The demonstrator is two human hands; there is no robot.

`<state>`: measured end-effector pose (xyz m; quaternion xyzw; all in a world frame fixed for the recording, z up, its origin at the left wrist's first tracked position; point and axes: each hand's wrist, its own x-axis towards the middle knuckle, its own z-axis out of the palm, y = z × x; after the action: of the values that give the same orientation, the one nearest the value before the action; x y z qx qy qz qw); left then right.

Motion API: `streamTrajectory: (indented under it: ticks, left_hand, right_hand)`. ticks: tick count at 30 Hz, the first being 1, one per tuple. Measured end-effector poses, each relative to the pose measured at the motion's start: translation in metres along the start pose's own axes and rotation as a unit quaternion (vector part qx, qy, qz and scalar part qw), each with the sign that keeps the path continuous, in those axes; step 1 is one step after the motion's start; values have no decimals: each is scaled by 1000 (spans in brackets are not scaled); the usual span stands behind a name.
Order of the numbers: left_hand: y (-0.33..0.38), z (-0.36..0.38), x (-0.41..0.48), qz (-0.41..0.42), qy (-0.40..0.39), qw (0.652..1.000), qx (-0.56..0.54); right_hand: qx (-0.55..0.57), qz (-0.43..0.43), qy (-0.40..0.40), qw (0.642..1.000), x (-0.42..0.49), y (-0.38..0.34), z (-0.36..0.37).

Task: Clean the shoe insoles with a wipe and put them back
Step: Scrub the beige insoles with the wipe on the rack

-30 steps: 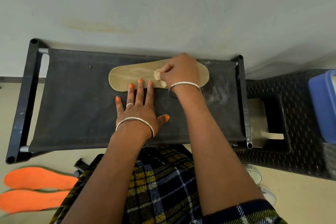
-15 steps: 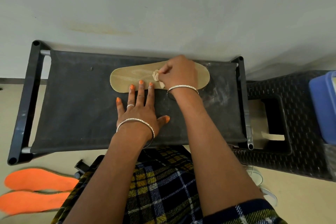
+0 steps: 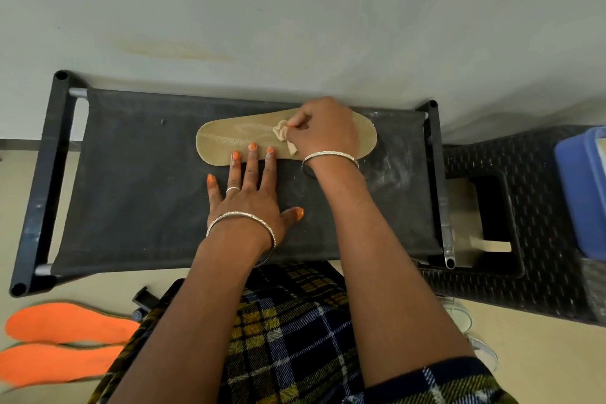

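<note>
The right grip [image 3: 324, 133] pinches a crumpled wipe [image 3: 284, 136], fingers curled, knuckles up, and presses it on the middle of the tan insole [image 3: 229, 138]. The left grip [image 3: 251, 198] is released and flat: three straight fingertips on the insole's near edge, palm on the black bench [image 3: 131, 190]. The insole lies along the bench's far edge. Two orange insoles [image 3: 65, 325] lie on the floor.

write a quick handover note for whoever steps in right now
Left hand: open, fingertips pressing the flat tan insole down on the black fabric stand.
Right hand: pinching a crumpled beige wipe on the insole's middle.
Two flat orange insoles lie on the floor, lower left.
Done: wiping under way; which insoles are clean, cannot tell.
Left: finish wiping, put insoles back.
</note>
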<state>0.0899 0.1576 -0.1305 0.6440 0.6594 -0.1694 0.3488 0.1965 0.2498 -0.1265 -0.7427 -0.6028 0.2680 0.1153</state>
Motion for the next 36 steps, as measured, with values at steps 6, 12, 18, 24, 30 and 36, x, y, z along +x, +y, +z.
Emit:
streamTrajectory:
  ticks: [6, 12, 18, 24, 30, 36]
  left_hand:
    - [-1, 0, 0, 1, -1, 1000, 1]
    - [-1, 1, 1, 0, 0, 1000, 0]
    - [-1, 1, 1, 1, 0, 1000, -1]
    - [-1, 2, 2, 0, 0, 1000, -2]
    - [-1, 1, 2, 2, 0, 1000, -4]
    - [-1, 2, 1, 1, 2, 1000, -7]
  right_hand:
    - [-73, 128, 75, 986, 9, 24, -28]
    - [-48, 51, -35, 997, 8, 11, -6]
    - [5, 103, 78, 992, 8, 24, -26]
    - [-13, 41, -4, 999, 6, 10, -4]
    - [-4, 56, -21, 998, 11, 20, -11]
    - [-50, 79, 20, 995, 17, 25, -6]
